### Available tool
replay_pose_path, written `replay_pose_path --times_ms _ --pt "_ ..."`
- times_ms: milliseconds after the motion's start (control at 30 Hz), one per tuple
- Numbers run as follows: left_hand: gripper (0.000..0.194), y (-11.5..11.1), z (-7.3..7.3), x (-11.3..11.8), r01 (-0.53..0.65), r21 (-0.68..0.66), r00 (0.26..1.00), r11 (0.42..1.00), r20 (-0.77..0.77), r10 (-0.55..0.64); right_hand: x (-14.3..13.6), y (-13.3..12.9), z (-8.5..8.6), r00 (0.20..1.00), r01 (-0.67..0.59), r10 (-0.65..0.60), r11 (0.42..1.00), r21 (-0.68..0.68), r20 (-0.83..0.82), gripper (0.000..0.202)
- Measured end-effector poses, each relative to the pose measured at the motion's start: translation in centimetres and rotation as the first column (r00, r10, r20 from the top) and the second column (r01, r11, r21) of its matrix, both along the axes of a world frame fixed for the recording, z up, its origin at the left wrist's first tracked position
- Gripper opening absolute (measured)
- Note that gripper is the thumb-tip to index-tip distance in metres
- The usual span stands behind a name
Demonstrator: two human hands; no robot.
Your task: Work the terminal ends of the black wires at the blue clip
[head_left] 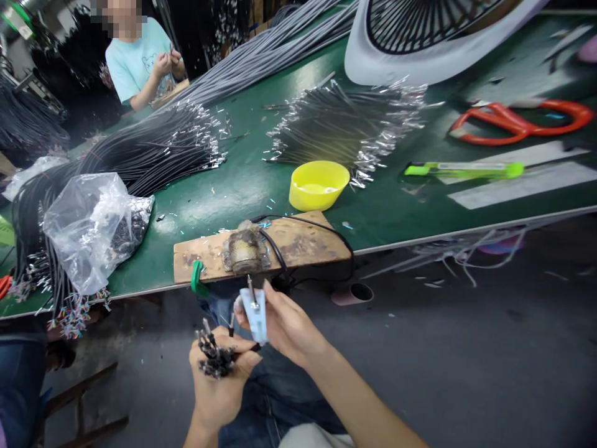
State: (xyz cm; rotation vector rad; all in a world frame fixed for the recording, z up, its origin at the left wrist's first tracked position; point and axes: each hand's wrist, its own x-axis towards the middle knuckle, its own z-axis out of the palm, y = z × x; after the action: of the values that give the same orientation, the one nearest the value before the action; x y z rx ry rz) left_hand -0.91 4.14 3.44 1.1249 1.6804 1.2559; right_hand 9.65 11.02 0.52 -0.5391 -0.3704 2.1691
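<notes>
Low in front of me, my left hand (217, 392) is closed around a bundle of short black cables (217, 361), whose ends stick out above the fist. Its thumb and finger pinch one black piece close to the other hand. My right hand (293, 330) grips a light blue plastic clip (256, 320) with a metal rod pointing up from it. The two hands nearly meet, and I cannot tell whether the clip touches the cable piece. Just beyond them lies a wooden board (308, 242) at the table edge, bearing a stained cylindrical block (245, 250).
On the green table (196, 205) are a yellow cup (319, 186), piles of black cables (336, 124), a plastic bag (93, 224), orange scissors (522, 121) and a green cutter knife (466, 170). A green clamp (198, 279) grips the board. A fan (420, 37) stands behind; another person (140, 62) sits across.
</notes>
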Motion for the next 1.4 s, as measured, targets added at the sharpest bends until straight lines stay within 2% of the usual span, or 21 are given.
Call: replay_pose_path --times_ms 100,233,300,400,467,533,567,633,700,733,767,833,900,967,1033,1133,1200,1233,1300,1367,1400 --pt "0.004 -0.4 0.3 -0.8 0.14 0.007 0.99 0.99 0.025 -0.14 0.4 -0.4 -1.9 1.0 -0.006 0.006 1.0 -0.006 0.021 0.046" --pt "0.009 -1.5 -0.2 -1.4 0.17 -0.038 0.98 0.985 0.107 -0.165 1.3 -1.7 -3.0 0.99 0.076 -0.083 0.995 0.066 0.117 0.041" --pt "0.023 -2.2 -0.9 -1.3 0.162 -0.093 0.972 0.982 0.186 -0.142 1.6 -2.5 -2.9 0.976 0.088 -0.112 0.987 0.136 0.187 0.04" --pt "0.043 -3.0 -2.3 -0.7 0.139 -0.202 0.941 0.969 0.332 -0.065 1.9 -3.7 -2.5 0.948 0.033 -0.117 0.961 0.275 0.294 0.043" --pt "0.046 -3.3 -3.1 -0.3 0.107 -0.261 0.916 0.959 0.4 0.007 1.9 -4.2 -2.3 0.924 -0.015 -0.126 0.93 0.366 0.36 0.042" --pt "0.042 -3.4 -3.6 -0.1 0.061 -0.295 0.9 0.953 0.429 0.075 2.0 -4.6 -2.2 0.882 -0.035 -0.186 0.89 0.455 0.432 0.034" --pt "0.041 -3.4 -3.8 0.0 0.034 -0.305 0.895 0.952 0.433 0.106 2.0 -4.6 -2.1 0.837 -0.01 -0.269 0.863 0.505 0.477 0.028" --pt "0.039 -3.4 -4.0 0.0 -0.007 -0.32 0.888 0.947 0.433 0.153 1.9 -4.7 -1.8 0.662 0.074 -0.512 0.772 0.631 0.548 0.016" --pt "0.035 -3.5 -4.2 0.0 -0.028 -0.337 0.886 0.941 0.428 0.179 1.8 -4.6 -1.3 0.463 0.079 -0.705 0.636 0.768 0.537 0.01" --pt "0.032 -3.6 -4.3 0.1 -0.03 -0.343 0.887 0.939 0.424 0.184 1.7 -4.6 -1.1 0.411 0.031 -0.755 0.572 0.82 0.511 0.009" --pt "0.03 -3.6 -4.4 0.2 -0.034 -0.349 0.889 0.936 0.417 0.188 1.6 -4.6 -0.8 0.404 -0.04 -0.775 0.515 0.856 0.486 0.007" --pt "0.029 -3.8 -4.5 0.6 -0.063 -0.36 0.89 0.931 0.402 0.216 1.3 -4.6 -0.5 0.463 -0.18 -0.759 0.424 0.888 0.457 0.004" --pt "0.029 -3.9 -4.7 0.8 -0.098 -0.376 0.884 0.922 0.393 0.254 0.9 -4.6 -0.4 0.528 -0.241 -0.719 0.383 0.892 0.452 0.007" --pt "0.031 -3.9 -4.8 0.9 -0.108 -0.395 0.878 0.912 0.393 0.274 0.6 -4.7 -0.7 0.544 -0.225 -0.707 0.395 0.891 0.451 0.012" --pt "0.033 -3.9 -4.8 1.0 -0.098 -0.411 0.86 0.906 0.423 0.285 0.2 -4.8 -1.1 0.489 -0.169 -0.751 0.417 0.893 0.443 0.017" --pt "0.037 -3.8 -4.5 1.3 -0.112 -0.409 0.799 0.906 0.505 0.327 -0.4 -5.2 -1.6 0.377 -0.064 -0.834 0.41 0.91 0.403 0.022" --pt "0.041 -3.7 -4.3 1.6 -0.125 -0.384 0.775 0.915 0.538 0.332 -0.7 -5.5 -1.9 0.391 0.013 -0.827 0.444 0.896 0.404 0.022" --pt "0.043 -3.7 -4.2 1.7 -0.125 -0.369 0.771 0.921 0.548 0.325 -0.8 -5.5 -2.0 0.446 0.05 -0.788 0.494 0.868 0.424 0.021" --pt "0.047 -3.6 -4.0 1.7 -0.115 -0.346 0.768 0.931 0.563 0.304 -0.9 -5.6 -2.3 0.628 0.103 -0.622 0.662 0.743 0.467 0.019" --pt "0.048 -3.5 -3.9 1.4 -0.061 -0.343 0.77 0.937 0.581 0.263 -0.9 -5.6 -2.7 0.827 0.09 -0.359 0.844 0.529 0.432 0.022" --pt "0.047 -3.5 -3.9 1.3 -0.027 -0.347 0.773 0.938 0.587 0.239 -0.8 -5.5 -3.0 0.894 0.06 -0.237 0.905 0.421 0.381 0.025"
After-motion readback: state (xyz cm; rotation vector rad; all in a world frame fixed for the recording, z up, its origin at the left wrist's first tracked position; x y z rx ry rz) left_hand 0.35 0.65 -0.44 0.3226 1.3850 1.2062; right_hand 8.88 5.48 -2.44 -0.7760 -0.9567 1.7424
